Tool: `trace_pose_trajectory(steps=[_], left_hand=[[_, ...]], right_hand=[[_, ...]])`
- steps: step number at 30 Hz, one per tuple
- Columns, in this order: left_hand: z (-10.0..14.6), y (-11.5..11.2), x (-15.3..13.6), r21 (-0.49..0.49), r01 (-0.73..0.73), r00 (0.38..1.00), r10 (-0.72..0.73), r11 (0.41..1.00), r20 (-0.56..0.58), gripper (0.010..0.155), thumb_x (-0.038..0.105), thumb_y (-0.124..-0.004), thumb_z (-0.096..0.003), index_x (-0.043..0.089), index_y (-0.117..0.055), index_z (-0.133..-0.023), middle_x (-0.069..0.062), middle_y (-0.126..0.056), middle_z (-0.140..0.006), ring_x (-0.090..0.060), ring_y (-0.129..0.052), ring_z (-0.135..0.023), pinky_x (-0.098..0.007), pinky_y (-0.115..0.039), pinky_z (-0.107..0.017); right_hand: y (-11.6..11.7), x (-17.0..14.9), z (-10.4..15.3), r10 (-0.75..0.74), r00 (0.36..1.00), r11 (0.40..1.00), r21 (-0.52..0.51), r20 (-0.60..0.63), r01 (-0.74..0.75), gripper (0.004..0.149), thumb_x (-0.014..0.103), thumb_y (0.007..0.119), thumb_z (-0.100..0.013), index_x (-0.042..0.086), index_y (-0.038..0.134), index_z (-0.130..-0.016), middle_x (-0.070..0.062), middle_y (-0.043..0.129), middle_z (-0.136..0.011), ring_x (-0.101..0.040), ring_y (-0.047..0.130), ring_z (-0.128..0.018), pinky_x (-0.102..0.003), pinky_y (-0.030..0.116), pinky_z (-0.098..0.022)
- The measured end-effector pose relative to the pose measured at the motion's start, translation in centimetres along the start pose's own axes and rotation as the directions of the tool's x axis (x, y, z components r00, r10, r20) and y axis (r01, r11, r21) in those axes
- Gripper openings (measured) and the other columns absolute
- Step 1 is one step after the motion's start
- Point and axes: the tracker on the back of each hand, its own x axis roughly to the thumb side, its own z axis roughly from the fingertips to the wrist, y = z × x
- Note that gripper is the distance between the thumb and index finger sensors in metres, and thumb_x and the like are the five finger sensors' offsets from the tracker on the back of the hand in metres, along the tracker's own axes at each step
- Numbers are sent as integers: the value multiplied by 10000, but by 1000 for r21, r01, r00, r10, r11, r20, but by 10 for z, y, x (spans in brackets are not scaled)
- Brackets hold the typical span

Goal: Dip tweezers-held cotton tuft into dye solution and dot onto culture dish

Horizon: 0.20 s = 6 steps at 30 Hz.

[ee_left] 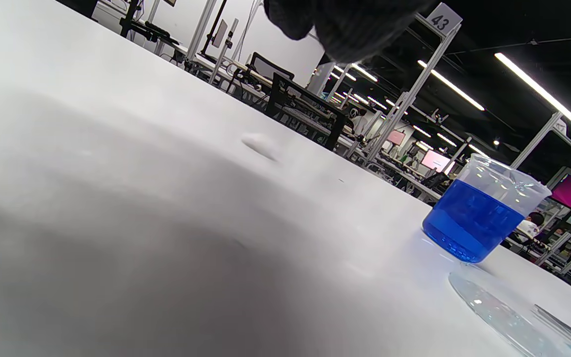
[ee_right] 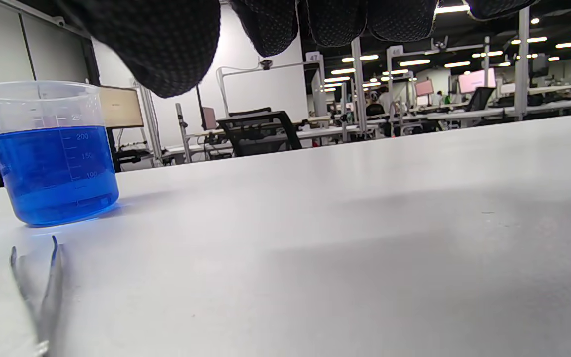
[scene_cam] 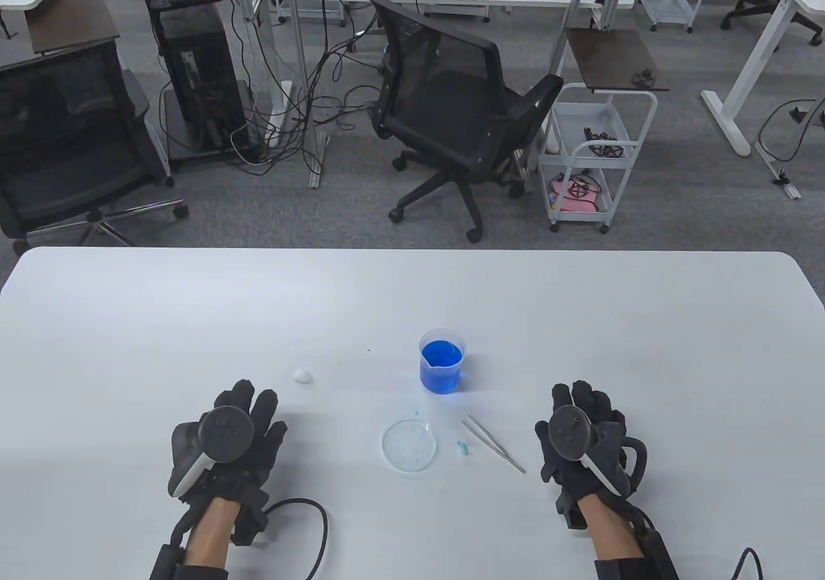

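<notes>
- White table (scene_cam: 193, 322): one beaker (scene_cam: 442, 361) of blue dye.
- Near beaker: one dish (scene_cam: 408, 445), one tweezers (scene_cam: 494, 443), two cotton tufts, white (scene_cam: 302, 374) and blue (scene_cam: 462, 446).
- Left hand (scene_cam: 225, 441), right hand (scene_cam: 583, 438): both released, flat, empty.

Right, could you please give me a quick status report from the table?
Left hand and right hand flat on table, holding nothing. Tweezers lie beside dish, blue tuft between them. Beaker behind dish. Nothing in the way.
</notes>
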Motion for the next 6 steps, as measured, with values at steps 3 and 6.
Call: trace_pose_trajectory(steps=[3,6], left_hand=[[0,-1,0,-3,-3,1000,3,1000,-1,609,358,-686,-622,153,-447,-1143,-245,-191,-1221,-543,-168,-1049,-763,-198,-662],[0,-2,0,-8,-7,1000,7,1000,-5,610,359,-686,-621,153,-446,-1143,-247,-193,-1221,-545,-170,-1048,-763,-201,-661]], right_hand=[[-1,-2,1,-8,1000,1000,5,-7,8,739,452,813,-409,160,554,-1037,-211,492,-1104,-515,561,-972,-734,517,-659],[0,-3,2,-40,999,999,16,-13,40,738,450,814,-411,155,555,-1036,-217,506,-1096,-510,580,-963,-730,529,-656]])
